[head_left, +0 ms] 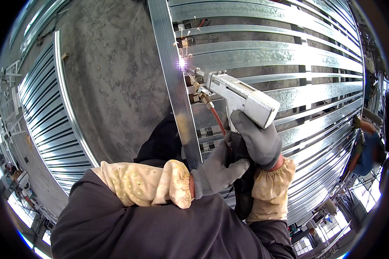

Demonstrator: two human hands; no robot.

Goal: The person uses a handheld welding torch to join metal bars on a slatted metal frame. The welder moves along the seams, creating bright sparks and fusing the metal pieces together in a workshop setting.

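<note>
A white handheld laser welding gun [246, 95] points up and left, its nozzle at the long metal side rail [170, 69]. A bright violet-white spot with sparks glows where the tip meets the rail. My right hand [257, 140], in a grey glove, is closed around the gun's grip. Just below and left of it, my left hand [220, 168], gloved too, is closed on the thick black cable sleeve [245, 190] under the grip; part of its fingers is hidden. A red hose [217, 120] runs from brass fittings at the nozzle down toward my hands.
Shiny metal slats [268, 52] join the rail and stretch right. Another slatted metal frame [52, 116] lies at the left, across grey concrete floor [108, 73]. At the far right stands another person [369, 153] in blue, beside the slats.
</note>
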